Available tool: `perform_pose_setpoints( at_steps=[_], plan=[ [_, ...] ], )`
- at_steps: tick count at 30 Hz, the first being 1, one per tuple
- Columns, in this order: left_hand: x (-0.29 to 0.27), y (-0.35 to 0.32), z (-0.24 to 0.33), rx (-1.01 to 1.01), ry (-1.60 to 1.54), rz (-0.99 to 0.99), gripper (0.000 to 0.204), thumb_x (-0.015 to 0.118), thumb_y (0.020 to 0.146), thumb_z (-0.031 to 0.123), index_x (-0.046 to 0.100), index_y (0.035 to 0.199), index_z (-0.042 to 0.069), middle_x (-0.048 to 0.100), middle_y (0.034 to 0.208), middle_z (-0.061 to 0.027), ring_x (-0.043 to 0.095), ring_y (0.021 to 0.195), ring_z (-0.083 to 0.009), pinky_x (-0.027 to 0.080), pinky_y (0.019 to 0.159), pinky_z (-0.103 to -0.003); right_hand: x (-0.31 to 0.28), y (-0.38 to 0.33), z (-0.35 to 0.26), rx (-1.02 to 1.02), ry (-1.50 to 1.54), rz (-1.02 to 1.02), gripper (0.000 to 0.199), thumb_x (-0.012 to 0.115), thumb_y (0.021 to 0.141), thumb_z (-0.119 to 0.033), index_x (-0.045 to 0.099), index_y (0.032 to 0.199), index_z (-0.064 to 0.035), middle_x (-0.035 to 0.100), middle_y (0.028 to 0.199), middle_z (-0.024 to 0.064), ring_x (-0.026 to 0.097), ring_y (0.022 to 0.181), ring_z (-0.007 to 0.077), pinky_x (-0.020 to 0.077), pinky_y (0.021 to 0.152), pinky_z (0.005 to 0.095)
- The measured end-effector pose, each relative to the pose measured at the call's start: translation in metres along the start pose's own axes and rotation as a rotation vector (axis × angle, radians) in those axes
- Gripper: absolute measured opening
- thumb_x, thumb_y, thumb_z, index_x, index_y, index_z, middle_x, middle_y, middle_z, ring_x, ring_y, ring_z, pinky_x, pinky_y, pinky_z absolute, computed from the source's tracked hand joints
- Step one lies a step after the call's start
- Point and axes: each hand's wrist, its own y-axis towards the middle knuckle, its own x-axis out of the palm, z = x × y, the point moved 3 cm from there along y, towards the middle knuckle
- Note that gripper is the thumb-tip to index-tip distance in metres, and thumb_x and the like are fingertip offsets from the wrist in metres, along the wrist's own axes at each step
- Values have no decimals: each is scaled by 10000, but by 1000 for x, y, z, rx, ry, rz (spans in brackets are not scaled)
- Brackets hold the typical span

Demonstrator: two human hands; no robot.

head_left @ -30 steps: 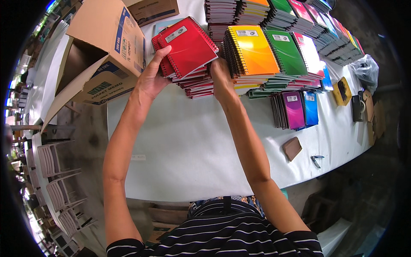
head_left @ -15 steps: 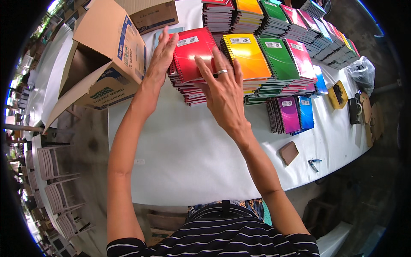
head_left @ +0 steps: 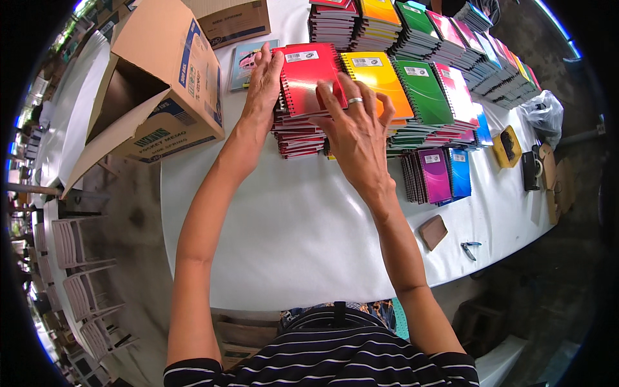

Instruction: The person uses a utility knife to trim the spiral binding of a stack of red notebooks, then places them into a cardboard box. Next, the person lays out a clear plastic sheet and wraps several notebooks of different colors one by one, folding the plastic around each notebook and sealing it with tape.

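Note:
A stack of red spiral notebooks (head_left: 309,80) stands between my hands at the far middle of the table. My left hand (head_left: 263,87) is open, its fingers stretched along the stack's spiral-bound left side. My right hand (head_left: 358,126) rests its spread, bent fingertips on the top red cover near the right edge; the thumb reaches toward its near edge. It wears a ring. Directly right of the red stack stands a stack topped by a yellow-orange notebook (head_left: 383,87), partly covered by my right hand. A stack with a green notebook (head_left: 422,93) on top follows.
An open cardboard box (head_left: 174,77) stands at left, with a light-blue notebook (head_left: 242,61) beside it. Purple notebooks (head_left: 433,177) and blue ones (head_left: 459,174) sit nearer. A brown block (head_left: 432,232), pliers (head_left: 469,250) and a yellow tray (head_left: 507,147) lie at right.
Both hands have moved right along with the top of the red stack, closer to the yellow-orange one. More of the light-blue notebook behind my left hand now shows.

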Motion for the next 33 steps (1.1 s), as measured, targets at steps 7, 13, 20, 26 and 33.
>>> perform_pose_setpoints(
  at_steps=[7, 13, 20, 26, 33],
  plan=[
    [-51, 1, -24, 70, -18, 156, 777, 502, 910, 621, 395, 1422, 46, 423, 1423, -54, 401, 1264, -168, 310, 1029, -288, -53, -111, 46, -2, 85, 24, 521, 748, 772, -150, 605, 1273, -164, 500, 1354, 114, 485, 1205, 268, 357, 1010, 436],
    [-81, -91, -64, 85, 232, 247, 729, 449, 973, 506, 180, 1529, 117, 150, 1583, -87, 171, 1440, -223, 168, 1154, -381, -79, -338, 117, 362, -271, -374, 648, 790, 726, -250, 561, 1332, -229, 389, 1475, 88, 347, 1347, 304, 279, 1079, 504],
    [-106, -236, -235, 280, 1635, -170, 576, 471, 985, 322, 292, 1501, 140, 211, 1579, -105, 173, 1455, -336, 165, 1149, -513, -49, -434, 165, 654, -351, -317, 477, 625, 866, -454, 565, 1299, -262, 287, 1545, 41, 267, 1398, 294, 176, 1117, 562],
    [-94, -243, -223, 316, 1630, -116, 521, 503, 957, 241, 383, 1463, 192, 276, 1564, -37, 217, 1446, -319, 205, 1135, -501, -57, -439, 162, 669, -357, -266, 388, 590, 906, -393, 581, 1269, -257, 298, 1536, 35, 283, 1385, 287, 187, 1107, 566],
    [-96, -239, -225, 351, 1648, -92, 515, 493, 958, 221, 385, 1460, 186, 264, 1570, -32, 218, 1445, -322, 215, 1125, -518, -65, -436, 172, 548, -259, -185, 455, 622, 876, -235, 524, 1318, -282, 338, 1472, 53, 338, 1295, 305, 246, 1102, 521]
  ],
)
